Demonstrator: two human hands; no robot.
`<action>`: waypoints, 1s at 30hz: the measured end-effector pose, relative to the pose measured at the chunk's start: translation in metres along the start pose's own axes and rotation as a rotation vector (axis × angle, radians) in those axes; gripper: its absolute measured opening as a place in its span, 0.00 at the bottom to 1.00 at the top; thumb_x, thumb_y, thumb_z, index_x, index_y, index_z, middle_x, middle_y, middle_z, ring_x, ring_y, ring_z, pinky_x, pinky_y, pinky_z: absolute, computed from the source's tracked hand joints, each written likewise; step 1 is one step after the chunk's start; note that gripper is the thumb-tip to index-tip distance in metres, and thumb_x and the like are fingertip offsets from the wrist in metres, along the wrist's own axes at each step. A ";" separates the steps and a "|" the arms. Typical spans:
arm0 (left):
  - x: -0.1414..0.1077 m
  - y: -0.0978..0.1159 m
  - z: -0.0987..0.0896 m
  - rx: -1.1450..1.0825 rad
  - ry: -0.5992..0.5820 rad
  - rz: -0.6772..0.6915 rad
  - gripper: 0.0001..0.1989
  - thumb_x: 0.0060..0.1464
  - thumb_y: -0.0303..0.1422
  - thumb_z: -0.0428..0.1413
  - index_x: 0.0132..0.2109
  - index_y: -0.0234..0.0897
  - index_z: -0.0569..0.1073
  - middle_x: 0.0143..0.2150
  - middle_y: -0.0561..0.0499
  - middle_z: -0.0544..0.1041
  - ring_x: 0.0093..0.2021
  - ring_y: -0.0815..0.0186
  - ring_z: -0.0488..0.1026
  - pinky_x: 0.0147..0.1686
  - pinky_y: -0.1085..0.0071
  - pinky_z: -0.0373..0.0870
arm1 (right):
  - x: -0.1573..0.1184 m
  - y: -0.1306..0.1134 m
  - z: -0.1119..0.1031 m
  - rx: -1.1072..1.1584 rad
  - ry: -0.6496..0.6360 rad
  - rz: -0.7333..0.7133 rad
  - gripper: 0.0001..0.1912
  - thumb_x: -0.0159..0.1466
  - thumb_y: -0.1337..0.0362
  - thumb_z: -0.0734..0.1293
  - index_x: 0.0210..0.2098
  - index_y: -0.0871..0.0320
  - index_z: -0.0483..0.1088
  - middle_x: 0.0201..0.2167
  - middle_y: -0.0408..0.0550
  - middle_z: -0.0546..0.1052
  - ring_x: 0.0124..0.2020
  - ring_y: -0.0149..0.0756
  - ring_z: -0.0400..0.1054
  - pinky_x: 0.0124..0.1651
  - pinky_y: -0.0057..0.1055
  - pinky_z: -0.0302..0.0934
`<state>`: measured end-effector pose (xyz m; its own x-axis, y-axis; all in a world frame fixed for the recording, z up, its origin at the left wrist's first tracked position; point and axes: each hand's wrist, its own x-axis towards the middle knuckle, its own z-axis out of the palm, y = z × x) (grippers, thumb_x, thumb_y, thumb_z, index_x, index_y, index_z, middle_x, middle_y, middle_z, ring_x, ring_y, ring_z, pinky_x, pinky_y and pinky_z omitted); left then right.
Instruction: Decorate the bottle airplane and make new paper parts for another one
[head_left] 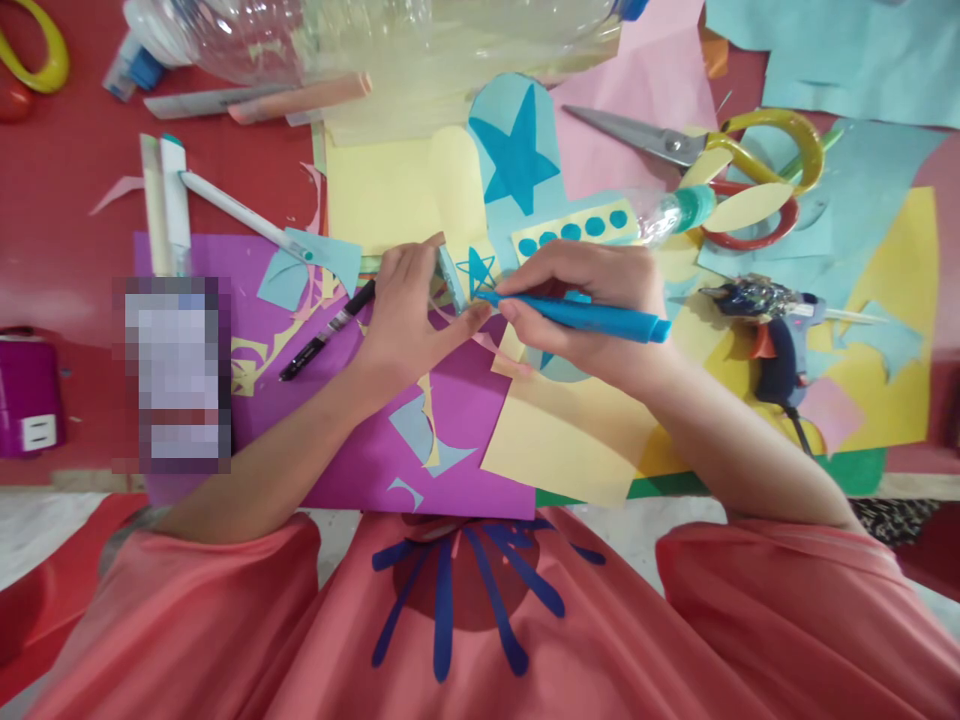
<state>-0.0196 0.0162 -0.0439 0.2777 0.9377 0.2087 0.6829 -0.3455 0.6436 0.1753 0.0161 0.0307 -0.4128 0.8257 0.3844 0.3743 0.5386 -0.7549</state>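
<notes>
My right hand (592, 300) grips a blue marker (600, 318), its tip on a small yellow paper piece (491, 248) beside a partly filled blue star (478, 268). My left hand (409, 315) is closed on the left edge of that piece, where a pale blue edge (451, 278) shows between thumb and fingers; the hand hides some of it. Just behind lies light blue paper with a larger filled blue star (520, 150). A yellow strip with a row of blue dots (574, 230) sits above my right hand. Left of my left hand is a black pen (328, 330).
Scissors with yellow and red handles (675, 145) and a glue gun (780, 350) lie on the right. A clear plastic bottle (300, 35) spans the back. At left are markers (176, 190) and a blurred-out phone (180, 375). Scraps cover the purple sheet (465, 480).
</notes>
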 end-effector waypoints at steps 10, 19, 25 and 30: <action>0.001 0.002 -0.002 -0.003 -0.011 -0.013 0.32 0.54 0.61 0.49 0.55 0.42 0.62 0.49 0.42 0.72 0.53 0.48 0.66 0.53 0.50 0.66 | -0.001 0.003 0.002 -0.007 0.066 0.020 0.02 0.60 0.66 0.70 0.31 0.57 0.74 0.24 0.39 0.76 0.23 0.26 0.68 0.27 0.26 0.66; 0.002 0.005 -0.007 -0.020 -0.031 -0.023 0.31 0.54 0.61 0.51 0.54 0.44 0.64 0.48 0.42 0.72 0.53 0.48 0.67 0.52 0.49 0.66 | 0.000 0.003 0.001 0.055 0.079 0.029 0.04 0.60 0.67 0.70 0.28 0.55 0.73 0.22 0.39 0.76 0.22 0.26 0.67 0.26 0.25 0.64; 0.002 0.005 -0.007 -0.008 -0.030 -0.035 0.31 0.54 0.61 0.51 0.53 0.44 0.64 0.49 0.42 0.72 0.53 0.48 0.66 0.52 0.50 0.66 | -0.001 0.004 0.001 0.021 0.019 0.050 0.04 0.59 0.66 0.70 0.27 0.55 0.73 0.22 0.39 0.76 0.22 0.26 0.67 0.26 0.26 0.64; 0.001 0.005 -0.007 -0.005 -0.033 -0.030 0.31 0.54 0.61 0.50 0.54 0.43 0.63 0.49 0.42 0.72 0.54 0.49 0.66 0.53 0.50 0.66 | -0.001 0.004 0.002 0.049 0.089 0.043 0.04 0.60 0.64 0.69 0.28 0.54 0.73 0.21 0.39 0.75 0.22 0.26 0.67 0.26 0.26 0.64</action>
<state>-0.0209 0.0159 -0.0356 0.2788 0.9461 0.1649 0.6880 -0.3166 0.6530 0.1761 0.0171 0.0261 -0.3209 0.8607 0.3952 0.3482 0.4953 -0.7959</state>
